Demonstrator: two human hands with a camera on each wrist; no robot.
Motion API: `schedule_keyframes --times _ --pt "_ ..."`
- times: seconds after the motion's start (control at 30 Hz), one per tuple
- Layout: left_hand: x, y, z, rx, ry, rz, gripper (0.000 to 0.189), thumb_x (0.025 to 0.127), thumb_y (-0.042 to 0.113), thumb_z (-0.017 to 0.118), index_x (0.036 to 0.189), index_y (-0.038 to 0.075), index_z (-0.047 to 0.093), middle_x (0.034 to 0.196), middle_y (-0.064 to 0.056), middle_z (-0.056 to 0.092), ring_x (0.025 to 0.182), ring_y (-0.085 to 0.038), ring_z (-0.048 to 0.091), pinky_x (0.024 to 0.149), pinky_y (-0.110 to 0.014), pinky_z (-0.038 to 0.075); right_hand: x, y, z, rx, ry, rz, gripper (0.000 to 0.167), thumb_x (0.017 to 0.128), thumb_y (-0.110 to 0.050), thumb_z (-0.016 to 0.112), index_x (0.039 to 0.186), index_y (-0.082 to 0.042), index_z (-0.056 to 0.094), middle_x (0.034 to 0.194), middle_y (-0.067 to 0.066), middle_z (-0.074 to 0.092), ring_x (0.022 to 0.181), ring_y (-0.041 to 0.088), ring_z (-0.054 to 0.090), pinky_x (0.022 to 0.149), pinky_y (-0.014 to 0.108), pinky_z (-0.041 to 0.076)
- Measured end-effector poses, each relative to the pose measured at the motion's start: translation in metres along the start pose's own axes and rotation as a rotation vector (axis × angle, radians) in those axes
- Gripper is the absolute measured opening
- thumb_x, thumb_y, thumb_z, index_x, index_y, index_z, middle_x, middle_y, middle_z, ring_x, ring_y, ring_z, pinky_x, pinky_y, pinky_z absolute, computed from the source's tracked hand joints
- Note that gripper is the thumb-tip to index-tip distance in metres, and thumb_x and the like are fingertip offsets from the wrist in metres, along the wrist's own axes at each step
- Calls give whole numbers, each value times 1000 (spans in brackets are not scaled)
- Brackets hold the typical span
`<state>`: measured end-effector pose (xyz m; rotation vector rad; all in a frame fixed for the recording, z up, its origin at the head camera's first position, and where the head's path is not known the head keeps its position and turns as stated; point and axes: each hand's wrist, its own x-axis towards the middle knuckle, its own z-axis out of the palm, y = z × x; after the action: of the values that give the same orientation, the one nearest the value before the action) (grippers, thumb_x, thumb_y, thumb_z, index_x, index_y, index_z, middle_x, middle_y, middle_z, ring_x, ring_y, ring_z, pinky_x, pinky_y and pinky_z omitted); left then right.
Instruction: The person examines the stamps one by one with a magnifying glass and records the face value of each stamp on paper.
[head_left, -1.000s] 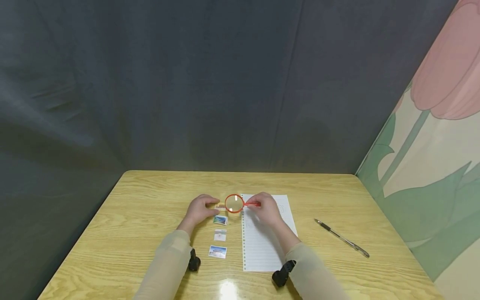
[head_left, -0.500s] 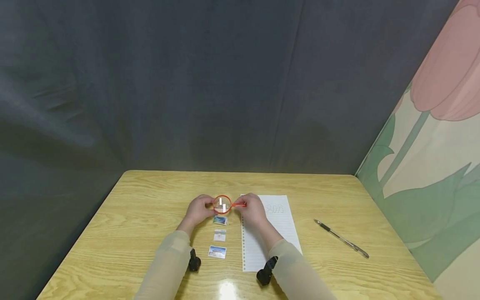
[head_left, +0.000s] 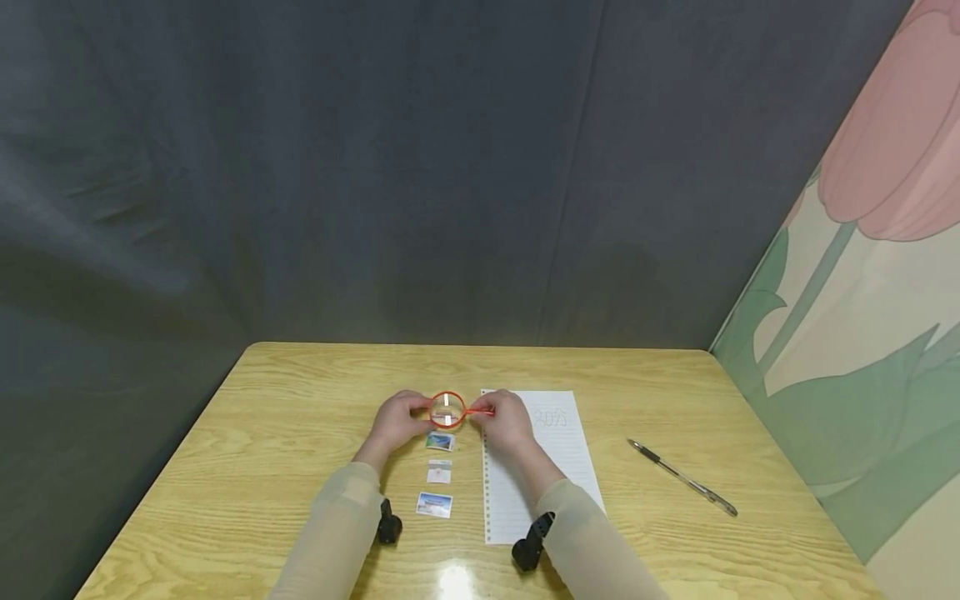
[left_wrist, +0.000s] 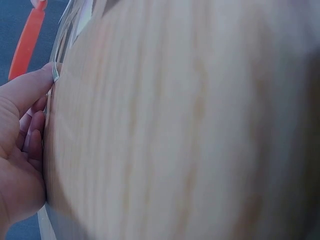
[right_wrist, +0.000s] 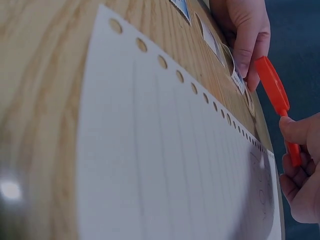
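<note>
In the head view my right hand (head_left: 506,419) pinches the handle of a red-rimmed magnifying glass (head_left: 447,410) between thumb and fingers. Its lens hangs above the farthest small picture card, or stamp, whose printing shows through the glass. My left hand (head_left: 397,421) rests at the left of that stamp, thumb and index finger straight on either side; whether they grip it is unclear. Nearer lie a green-blue stamp (head_left: 440,442), a whitish stamp (head_left: 439,472) and a blue stamp (head_left: 435,504), in a column. From the right wrist, the magnifying glass (right_wrist: 273,85) appears raised off the table.
A lined sheet of paper (head_left: 517,500) with punched holes lies under my right forearm, with faint outlined writing near its top. Farther right is a pen (head_left: 682,477). A dark curtain (head_left: 480,175) hangs behind the wooden table (head_left: 300,367), and a flower-painted wall stands at right.
My right hand has moved the magnifying glass left, from beside the farthest stamp to over it, then very slightly back right. The left hand stays in place.
</note>
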<state>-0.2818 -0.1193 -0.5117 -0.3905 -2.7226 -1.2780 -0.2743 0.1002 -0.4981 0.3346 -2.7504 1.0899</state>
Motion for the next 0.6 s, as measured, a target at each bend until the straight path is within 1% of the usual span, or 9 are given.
schedule_keyframes --times 0.13,0.37,0.43,0.6 --pt "0 1 -1 6 -13 -5 35 75 10 87 107 2 76 109 -10 67 105 -30 61 96 -46 49 -1 4 -2 -6 10 -12 4 83 -13 79 83 -14 75 83 -2 62 82 18 57 78 38 48" --pt "0 1 -4 1 -32 -19 35 75 11 86 108 3 76 109 -10 67 106 -30 60 96 -46 48 0 8 -3 1 19 -26 4 82 -11 79 82 -12 75 80 -2 61 74 15 53 70 34 46" --pt "0 1 -4 6 -35 -15 35 76 11 86 108 3 76 109 -10 67 105 -30 60 95 -47 48 0 9 -3 3 17 -18 5 83 -11 79 82 -13 75 80 -2 61 74 14 52 70 33 45" --pt "0 3 -5 -10 -35 -25 34 77 11 86 109 5 76 110 -10 66 106 -30 60 96 -47 48 -3 7 -9 44 15 13 4 82 -9 77 83 -13 75 83 -2 61 81 17 55 76 36 47"
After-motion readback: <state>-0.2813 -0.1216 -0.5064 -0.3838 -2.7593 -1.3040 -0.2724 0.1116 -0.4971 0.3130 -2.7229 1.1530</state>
